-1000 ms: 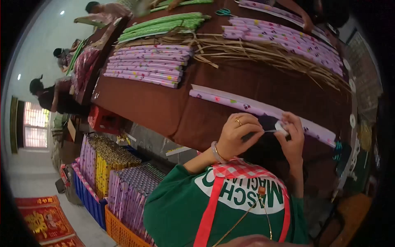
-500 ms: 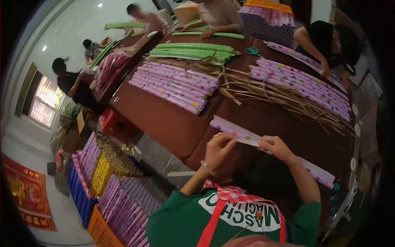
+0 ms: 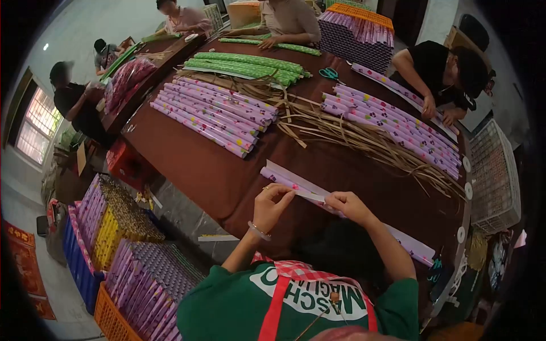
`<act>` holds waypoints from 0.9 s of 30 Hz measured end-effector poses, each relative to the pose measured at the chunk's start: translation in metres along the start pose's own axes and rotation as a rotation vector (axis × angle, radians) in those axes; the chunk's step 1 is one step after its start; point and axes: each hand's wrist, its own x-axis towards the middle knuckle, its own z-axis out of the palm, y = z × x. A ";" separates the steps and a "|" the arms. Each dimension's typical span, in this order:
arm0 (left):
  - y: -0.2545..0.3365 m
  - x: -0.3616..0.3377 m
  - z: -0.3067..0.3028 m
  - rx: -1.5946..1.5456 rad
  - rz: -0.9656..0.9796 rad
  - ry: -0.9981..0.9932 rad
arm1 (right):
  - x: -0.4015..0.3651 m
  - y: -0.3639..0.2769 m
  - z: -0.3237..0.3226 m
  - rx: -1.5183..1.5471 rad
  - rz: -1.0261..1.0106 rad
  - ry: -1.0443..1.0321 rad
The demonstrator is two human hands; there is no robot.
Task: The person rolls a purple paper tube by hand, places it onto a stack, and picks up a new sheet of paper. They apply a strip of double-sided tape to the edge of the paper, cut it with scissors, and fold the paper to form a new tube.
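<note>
A lilac sheet printed with small coloured figures [image 3: 410,245] lies lengthwise on the brown table in front of me, its far edge folded up and pale. My left hand [image 3: 273,203], with a ring and a bracelet, pinches the near edge of this sheet between thumb and forefinger. A short way to the right, my right hand [image 3: 348,207] has its fingers closed on the same edge. Between both hands runs a narrow whitish strip [image 3: 310,195] along the sheet. My right forearm crosses over part of the sheet and hides it.
Beyond my hands lie lilac printed rolls [image 3: 213,113], green rolls [image 3: 250,67], dry brown strips [image 3: 364,133] and teal scissors [image 3: 329,73]. More scissors [image 3: 435,270] rest by the right edge. Crates of rolls [image 3: 116,310] stand at lower left. Several people work around the tables.
The whole view has shifted, so the table and hands appear further left. My hands keep their hold on the sheet. At right, a co-worker's two hands now show on a lilac sheet.
</note>
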 end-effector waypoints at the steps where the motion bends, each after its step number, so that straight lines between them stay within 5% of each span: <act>1: 0.000 0.001 0.000 0.012 -0.010 0.007 | 0.002 0.002 0.000 -0.001 -0.013 0.009; 11: 0.006 -0.005 0.003 -0.029 -0.096 0.014 | -0.016 0.006 0.014 0.017 0.007 -0.039; 14: -0.001 -0.005 0.008 0.071 -0.001 -0.066 | -0.022 0.014 0.010 -0.043 -0.175 -0.053; 17: 0.000 -0.003 0.011 0.217 0.146 -0.077 | -0.032 0.013 0.012 0.087 -0.063 -0.013; 27: -0.002 -0.004 0.024 0.332 0.193 -0.107 | -0.083 -0.013 0.010 0.435 0.114 -0.088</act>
